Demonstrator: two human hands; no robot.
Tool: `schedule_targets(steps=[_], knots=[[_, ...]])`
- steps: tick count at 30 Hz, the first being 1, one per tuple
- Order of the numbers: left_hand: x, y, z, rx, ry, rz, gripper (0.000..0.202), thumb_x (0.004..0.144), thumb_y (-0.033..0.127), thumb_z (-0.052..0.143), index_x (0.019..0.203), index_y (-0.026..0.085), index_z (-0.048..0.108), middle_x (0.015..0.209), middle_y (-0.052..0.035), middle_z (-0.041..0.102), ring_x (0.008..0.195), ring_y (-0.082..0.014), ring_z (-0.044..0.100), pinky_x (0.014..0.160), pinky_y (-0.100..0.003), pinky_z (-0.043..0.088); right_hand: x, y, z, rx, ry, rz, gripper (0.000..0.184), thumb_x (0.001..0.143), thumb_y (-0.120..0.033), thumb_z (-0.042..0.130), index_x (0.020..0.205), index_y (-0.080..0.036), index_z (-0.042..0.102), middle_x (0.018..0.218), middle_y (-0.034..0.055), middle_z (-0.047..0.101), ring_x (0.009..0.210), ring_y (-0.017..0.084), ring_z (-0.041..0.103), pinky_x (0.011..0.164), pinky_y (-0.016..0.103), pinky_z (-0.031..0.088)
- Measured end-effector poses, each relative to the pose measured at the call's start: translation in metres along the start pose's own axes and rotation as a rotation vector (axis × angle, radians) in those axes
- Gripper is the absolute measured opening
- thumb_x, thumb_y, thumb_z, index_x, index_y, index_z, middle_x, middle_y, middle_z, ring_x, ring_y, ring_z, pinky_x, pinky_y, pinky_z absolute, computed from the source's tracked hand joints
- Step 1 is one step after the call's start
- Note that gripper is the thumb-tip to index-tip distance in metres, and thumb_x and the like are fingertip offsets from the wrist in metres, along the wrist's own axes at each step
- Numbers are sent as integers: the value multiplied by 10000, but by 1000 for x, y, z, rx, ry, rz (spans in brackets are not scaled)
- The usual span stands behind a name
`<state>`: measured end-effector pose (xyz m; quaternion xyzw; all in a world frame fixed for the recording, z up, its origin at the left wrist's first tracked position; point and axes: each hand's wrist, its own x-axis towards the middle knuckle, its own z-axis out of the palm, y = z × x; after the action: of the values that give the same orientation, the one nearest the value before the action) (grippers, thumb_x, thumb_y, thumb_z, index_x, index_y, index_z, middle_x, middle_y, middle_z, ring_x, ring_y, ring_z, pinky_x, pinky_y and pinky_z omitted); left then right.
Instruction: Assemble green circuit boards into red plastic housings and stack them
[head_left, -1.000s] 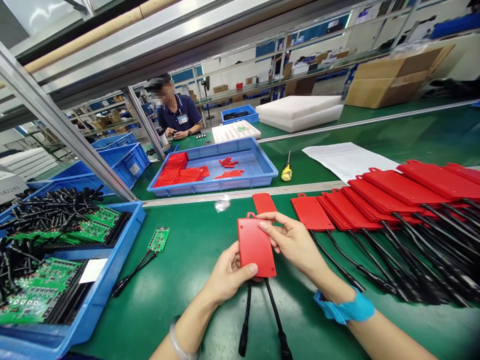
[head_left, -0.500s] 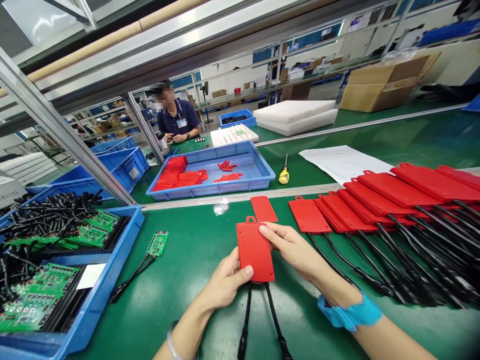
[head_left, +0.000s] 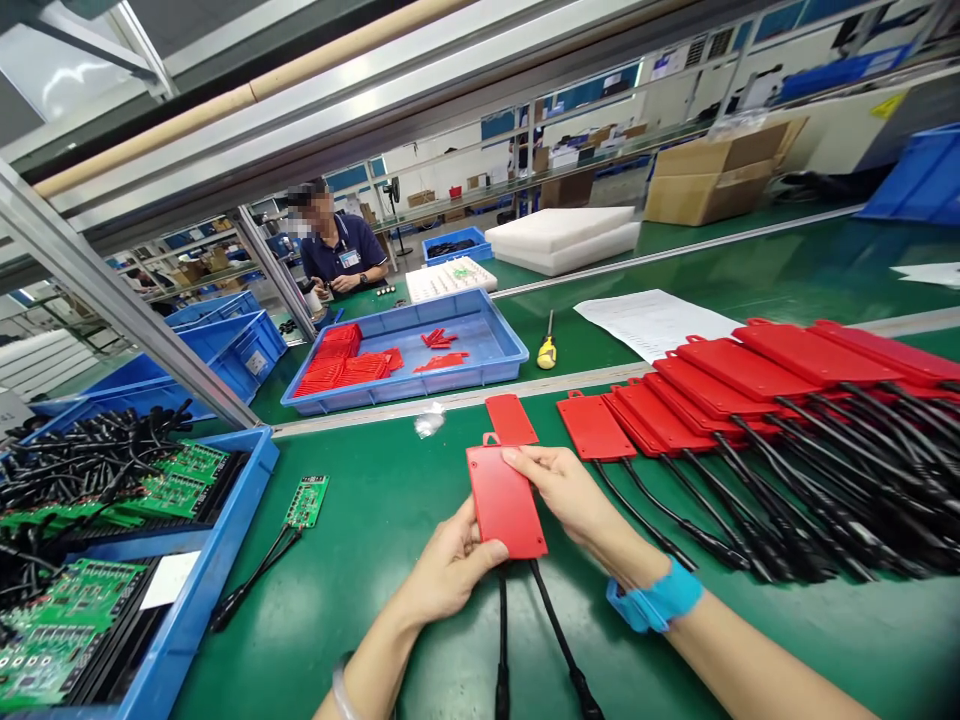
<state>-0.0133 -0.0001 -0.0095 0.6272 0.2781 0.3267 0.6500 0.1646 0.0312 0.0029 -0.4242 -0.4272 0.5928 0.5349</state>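
A worker pinched a red case [head_left: 508,505] between two bare hands over a green bench [head_left: 352,590], just in front of a loose red panel [head_left: 511,419]. The left hand [head_left: 450,565] gripped the near left corner, thumb on the face and fingers partly hidden behind it; the right hand [head_left: 562,495] pinched the far right edge, thumb on top.

The step in hand looked to be closing and squaring the case; whether its seam was fully seated could not be told. The next move seemed to call for even thumb pressure along the edges, without tugging the two black cables [head_left: 502,640].

The case's long axis ran away from the worker, leaning slightly left at the far end. Its hanging loop [head_left: 490,439] pointed away and the cables trailed toward the worker, its broad face turned up. Similar red cases [head_left: 739,375] lay overlapped to the right.
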Motion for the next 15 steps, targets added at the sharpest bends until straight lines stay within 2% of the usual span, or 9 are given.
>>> schedule_targets(steps=[3, 5, 6, 8, 10, 12, 14, 15], knots=[[-6, 10, -11, 375, 74, 170, 555, 932, 310, 421, 1445, 256, 216, 1476, -88, 303, 1352, -267, 270, 1096, -462, 251, 5, 3, -4, 208, 16, 157, 357, 634, -449, 780, 725, -114, 700, 695, 77, 687, 620, 184, 628, 573, 260, 494], [-8, 14, -17, 640, 108, 348, 516, 918, 265, 454, 1412, 273, 306, 1512, -63, 215, 1398, -275, 112, 1117, -502, 162, 5, 6, -1, 270, 7, 211, 336, 607, -413, 794, 745, -120, 705, 728, 87, 692, 657, 195, 637, 593, 267, 500], [-8, 15, -18, 730, 94, 436, 469, 900, 257, 495, 1359, 274, 401, 1498, -61, 255, 1398, -282, 102, 1117, -517, 140, 4, 9, 3, 274, -10, 222, 330, 608, -406, 787, 756, -123, 705, 737, 85, 692, 655, 191, 633, 587, 264, 495], [-7, 15, -16, 773, 40, 560, 322, 866, 267, 566, 1188, 265, 562, 1379, -64, 462, 1365, -281, 234, 1113, -519, 139, 0, 18, 14, 251, -59, 239, 314, 630, -416, 757, 746, -130, 697, 722, 65, 683, 610, 164, 605, 543, 243, 469], [-5, 13, -13, 686, 31, 628, 225, 828, 291, 626, 1048, 245, 607, 1149, -54, 638, 1204, -249, 476, 1095, -494, 203, -4, 29, 26, 209, -106, 259, 310, 659, -442, 722, 692, -136, 679, 639, 31, 649, 528, 126, 548, 475, 216, 416], [-6, 12, -10, 565, 108, 660, 216, 801, 314, 659, 989, 225, 603, 966, -40, 685, 980, -209, 600, 1028, -451, 316, -8, 37, 35, 153, -148, 288, 356, 703, -482, 677, 612, -138, 650, 529, 8, 590, 455, 109, 487, 418, 211, 359], [-8, 12, -10, 461, 243, 632, 220, 802, 348, 652, 965, 208, 605, 895, -44, 669, 858, -186, 606, 912, -386, 412, -11, 38, 38, -29, -203, 271, 460, 782, -540, 573, 554, -143, 624, 465, 11, 544, 427, 121, 470, 406, 227, 348], [-9, 12, -11, 418, 316, 583, 223, 807, 366, 641, 952, 199, 609, 873, -48, 654, 837, -182, 594, 848, -350, 439, -12, 35, 37, -154, -208, 207, 483, 817, -546, 517, 570, -147, 629, 493, 23, 559, 457, 137, 495, 434, 239, 378]])
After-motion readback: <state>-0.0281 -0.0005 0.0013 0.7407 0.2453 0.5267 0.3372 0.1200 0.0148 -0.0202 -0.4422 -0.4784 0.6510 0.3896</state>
